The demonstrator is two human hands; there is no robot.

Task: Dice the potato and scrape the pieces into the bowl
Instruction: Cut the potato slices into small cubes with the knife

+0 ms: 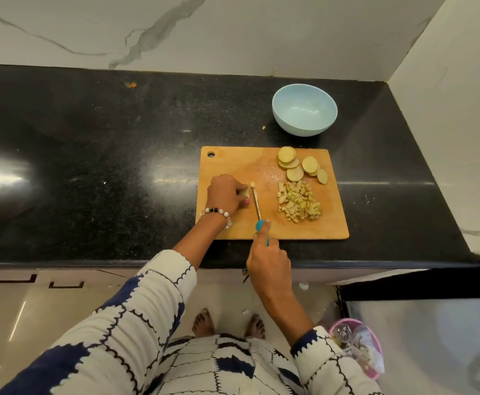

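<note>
Hands (225, 192) over black counter (90, 166)

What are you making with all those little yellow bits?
A person is dicing potato on a wooden cutting board. The left hand holds a potato piece steady while the right hand cuts it with a knife. Diced pieces and round slices wait on the board. The blue bowl is empty.

pale blue bowl (304, 112), teal-handled knife (257, 208), black counter (90, 166).
</note>
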